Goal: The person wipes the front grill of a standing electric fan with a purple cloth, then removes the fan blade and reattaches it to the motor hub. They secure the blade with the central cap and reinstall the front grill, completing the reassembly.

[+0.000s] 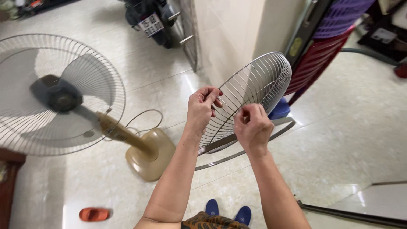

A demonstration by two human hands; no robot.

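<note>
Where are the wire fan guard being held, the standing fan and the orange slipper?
wire fan guard (258,80), head view, wire mesh.
standing fan (63,97), head view, hub.
orange slipper (94,214), head view, top.

plate (151,24): white rectangle with dark print, on the parked motorbike (148,12)
sticker (295,46): small yellowish oval, far right of that bike

Two hands (202,108) (253,127), one fan grille (258,87)
</note>
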